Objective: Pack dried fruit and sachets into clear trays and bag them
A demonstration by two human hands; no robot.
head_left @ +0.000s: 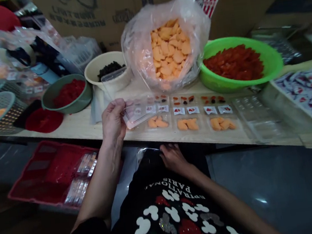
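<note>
My left hand point(113, 118) pinches the edge of a clear plastic lid point(137, 120), tilted above the left end of a row of clear trays. Seen through and beside the lid, one tray holds orange chips point(158, 122). The middle tray point(186, 118) and right tray point(218, 115) each contain orange chips, two small white packets and small red and dark pieces. Down at the table's front edge, by my lap, is my right hand point(175, 161). Its fingers are curled and partly hidden, so what they hold cannot be made out.
A plastic bag of orange chips point(171, 50) stands behind the trays. Nearby are a lime-green bowl of red pieces point(272, 61), a cream bowl point(90, 73) and a grey-green bowl point(79, 103). Empty trays point(261, 117) lie right; a red crate point(42, 172) sits below left.
</note>
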